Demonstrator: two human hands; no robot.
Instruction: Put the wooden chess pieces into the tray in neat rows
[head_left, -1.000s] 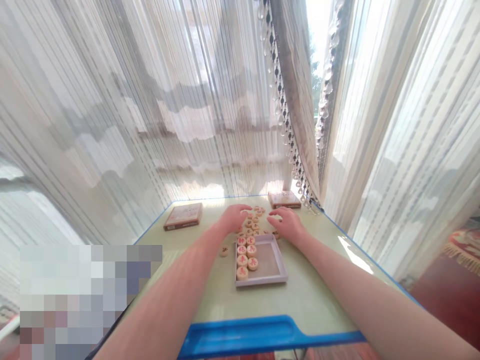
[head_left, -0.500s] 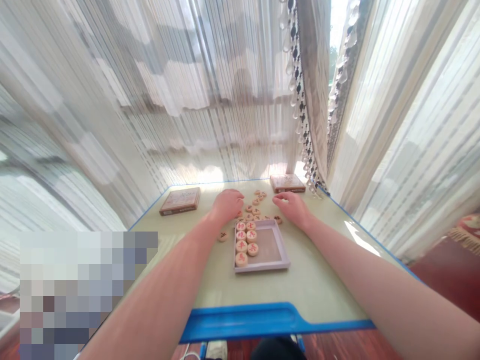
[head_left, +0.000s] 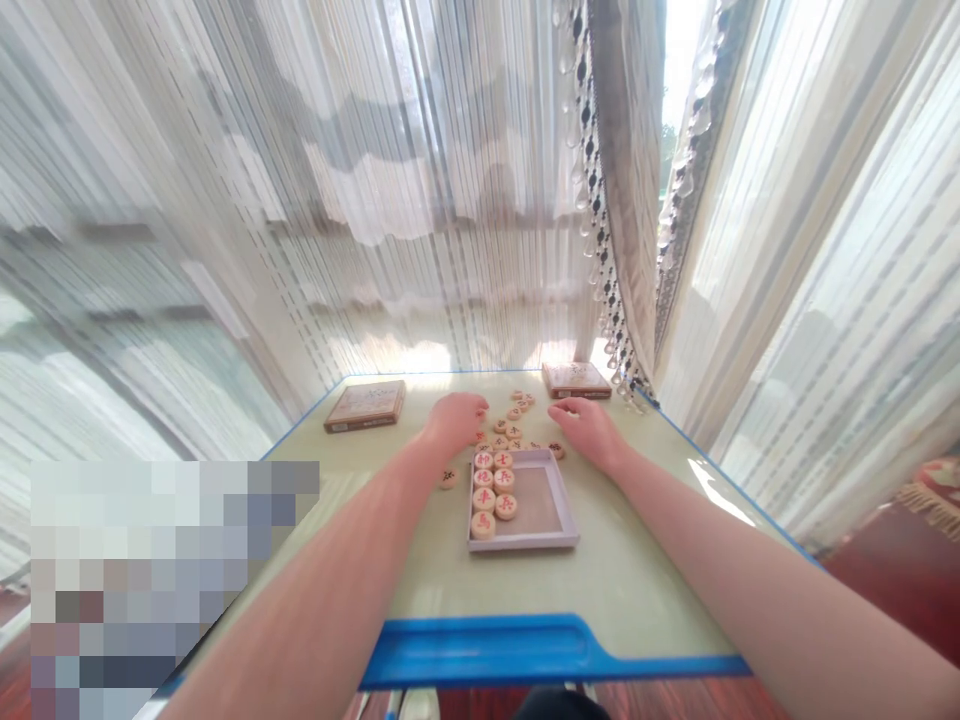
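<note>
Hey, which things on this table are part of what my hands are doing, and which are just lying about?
In use: left hand, right hand, loose round pieces, grey tray, pieces inside it.
Lying about: flat box at left, flat box at right, curtains.

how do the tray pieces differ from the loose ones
Tray pieces sit in neat rows inside the tray; loose pieces lie scattered on the table between left hand and right hand. Tray pieces show red marks; some loose pieces show dark ones. All are pale round discs.
</note>
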